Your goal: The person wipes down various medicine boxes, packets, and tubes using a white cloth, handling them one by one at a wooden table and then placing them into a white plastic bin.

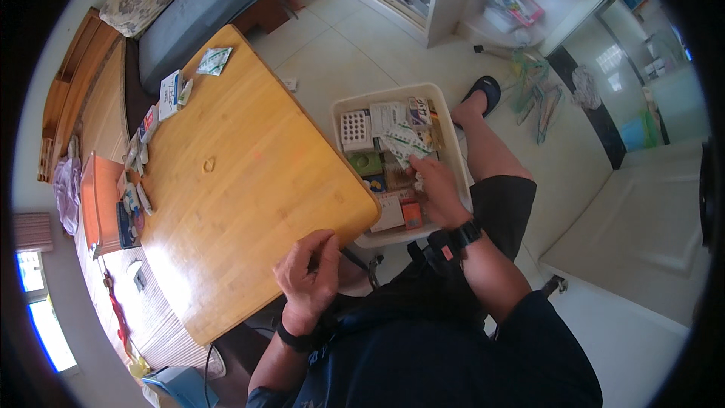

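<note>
The right hand reaches over the bin, its fingers pinched on the near end of a green-printed foil packet. The packet stretches ahead of those fingertips, over the cartons; gripped only by that end, it leaves most of its printed face uncovered, which probably makes it easy to read.

Around the fingers, the off-white plastic bin is wedged between the tabletop and the person's right leg, presumably so that everything in it lies within a short reach. Beyond the fingers and to their left is a white blister card with dark round spots; nearer on that side is a green box. Just below the fingers, toward the body, an orange-red box stands beside a white carton. They look packed close, likely to save room.

The left hand hovers at the tabletop's near edge, fingers curled toward the thumb; from here I can't tell whether they hold anything. Well beyond them lies a pale yellow ring, and farther off, at the tabletop's far corner, another green-and-white packet.
</note>
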Action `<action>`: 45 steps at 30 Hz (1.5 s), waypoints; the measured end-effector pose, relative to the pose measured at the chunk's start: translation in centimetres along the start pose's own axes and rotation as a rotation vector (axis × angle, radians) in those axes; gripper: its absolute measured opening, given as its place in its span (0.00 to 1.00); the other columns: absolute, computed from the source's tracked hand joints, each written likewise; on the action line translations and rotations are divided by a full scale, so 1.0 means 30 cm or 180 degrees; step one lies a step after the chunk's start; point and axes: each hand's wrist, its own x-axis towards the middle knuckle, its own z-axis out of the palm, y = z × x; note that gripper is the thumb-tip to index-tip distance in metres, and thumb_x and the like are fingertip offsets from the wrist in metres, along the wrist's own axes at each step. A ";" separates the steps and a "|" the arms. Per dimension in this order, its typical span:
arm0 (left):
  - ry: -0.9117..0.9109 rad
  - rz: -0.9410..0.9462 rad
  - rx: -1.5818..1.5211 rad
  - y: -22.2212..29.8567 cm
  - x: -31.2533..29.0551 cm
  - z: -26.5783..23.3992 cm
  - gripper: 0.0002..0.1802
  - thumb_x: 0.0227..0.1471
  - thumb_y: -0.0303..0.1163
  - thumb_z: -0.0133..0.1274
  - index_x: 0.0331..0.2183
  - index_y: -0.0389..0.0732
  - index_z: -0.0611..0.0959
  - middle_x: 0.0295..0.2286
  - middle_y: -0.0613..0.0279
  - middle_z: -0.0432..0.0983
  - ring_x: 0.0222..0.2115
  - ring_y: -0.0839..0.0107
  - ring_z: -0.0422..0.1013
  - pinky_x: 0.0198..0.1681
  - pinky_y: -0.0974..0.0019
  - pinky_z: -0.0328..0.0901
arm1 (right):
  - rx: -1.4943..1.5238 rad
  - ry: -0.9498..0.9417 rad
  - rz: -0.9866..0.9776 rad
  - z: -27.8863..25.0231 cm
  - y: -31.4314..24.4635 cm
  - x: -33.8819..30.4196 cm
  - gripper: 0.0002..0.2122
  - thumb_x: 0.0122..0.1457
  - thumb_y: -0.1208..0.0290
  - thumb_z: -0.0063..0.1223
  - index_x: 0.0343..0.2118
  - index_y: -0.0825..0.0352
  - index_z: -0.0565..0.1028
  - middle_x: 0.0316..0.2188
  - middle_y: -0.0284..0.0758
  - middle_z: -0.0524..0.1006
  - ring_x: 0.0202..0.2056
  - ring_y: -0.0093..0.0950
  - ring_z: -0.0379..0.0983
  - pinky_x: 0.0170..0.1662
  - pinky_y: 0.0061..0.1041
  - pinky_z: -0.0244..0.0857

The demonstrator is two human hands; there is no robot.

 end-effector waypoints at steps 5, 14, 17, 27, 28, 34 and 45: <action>-0.0167 0.0226 0.0234 0.001 0.005 0.007 0.06 0.66 0.18 0.68 0.44 0.34 0.92 0.27 0.57 0.89 0.29 0.73 0.86 0.35 0.68 0.77 | 0.0084 0.0246 -0.0041 0.099 -0.058 0.118 0.11 0.78 0.59 0.64 0.46 0.62 0.84 0.43 0.29 0.82 0.46 0.27 0.76 0.42 0.37 0.74; -0.0143 0.0523 0.0271 0.007 0.022 -0.019 0.07 0.63 0.19 0.71 0.43 0.35 0.91 0.29 0.55 0.90 0.27 0.67 0.86 0.33 0.64 0.78 | -0.1145 -0.0674 -0.1231 0.002 0.103 0.248 0.13 0.77 0.57 0.63 0.54 0.59 0.85 0.47 0.27 0.82 0.47 0.26 0.77 0.44 0.36 0.75; -0.0208 0.0634 -0.0056 -0.008 0.029 0.021 0.10 0.61 0.21 0.74 0.43 0.38 0.92 0.26 0.55 0.85 0.23 0.64 0.82 0.28 0.60 0.75 | -0.1181 -0.0647 -0.1090 -0.106 0.094 0.280 0.15 0.77 0.54 0.63 0.56 0.58 0.85 0.46 0.25 0.80 0.47 0.26 0.76 0.45 0.34 0.75; -0.0175 0.0765 -0.0312 -0.027 0.007 -0.005 0.08 0.64 0.22 0.71 0.44 0.37 0.91 0.30 0.51 0.87 0.29 0.54 0.86 0.33 0.56 0.78 | -0.0564 -0.0493 -0.0042 -0.012 -0.029 0.266 0.12 0.79 0.53 0.62 0.43 0.56 0.79 0.34 0.22 0.74 0.38 0.22 0.71 0.40 0.28 0.69; -0.0116 0.0789 -0.0295 -0.016 0.010 -0.028 0.08 0.64 0.22 0.71 0.44 0.37 0.91 0.30 0.51 0.87 0.29 0.54 0.86 0.33 0.56 0.78 | -0.0467 -0.0403 0.0006 -0.012 -0.022 0.241 0.13 0.78 0.53 0.63 0.45 0.57 0.79 0.36 0.24 0.75 0.41 0.25 0.73 0.43 0.31 0.70; -0.0426 0.0142 0.0012 -0.009 0.058 -0.273 0.08 0.67 0.28 0.71 0.46 0.37 0.94 0.35 0.51 0.91 0.33 0.56 0.89 0.38 0.58 0.82 | -0.0175 -0.0050 -0.0228 -0.057 -0.048 0.050 0.19 0.77 0.47 0.63 0.57 0.56 0.82 0.48 0.31 0.74 0.51 0.30 0.71 0.53 0.37 0.71; 0.0904 -0.0990 0.1842 -0.336 0.304 -0.774 0.18 0.65 0.41 0.73 0.48 0.38 0.94 0.39 0.53 0.93 0.34 0.57 0.87 0.42 0.53 0.80 | -0.1191 -0.0689 -0.2270 0.366 -0.143 -0.339 0.16 0.73 0.81 0.62 0.62 0.71 0.80 0.51 0.37 0.82 0.49 0.27 0.83 0.52 0.30 0.80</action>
